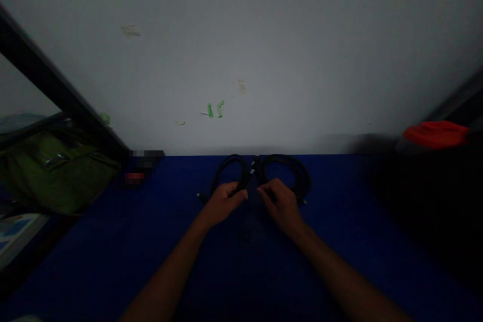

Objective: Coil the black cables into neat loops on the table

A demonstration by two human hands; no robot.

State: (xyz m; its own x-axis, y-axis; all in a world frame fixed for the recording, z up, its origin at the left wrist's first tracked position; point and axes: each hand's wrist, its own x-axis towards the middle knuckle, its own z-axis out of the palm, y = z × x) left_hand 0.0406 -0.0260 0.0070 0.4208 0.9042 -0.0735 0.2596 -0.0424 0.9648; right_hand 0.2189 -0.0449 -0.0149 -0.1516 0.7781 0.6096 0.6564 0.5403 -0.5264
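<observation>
Black cable [301,173] in two loops at my table's far edge

My left hand [223,203] and right hand [281,205] sit close together, fingers curled over the cable's middle on the blue table [113,266]; I can't tell whether either grips it. Loops lie just short of the white wall [241,35], a green bag [56,173] off the left corner, something red [435,134] beyond the right

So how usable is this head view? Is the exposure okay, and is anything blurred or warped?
Head view: underexposed except the pale wall; the black cable, left hand and right hand barely stand out from the dark blue tabletop. The orange-red item looks soft, and wide-angle distortion slants the dark frame bar.
</observation>
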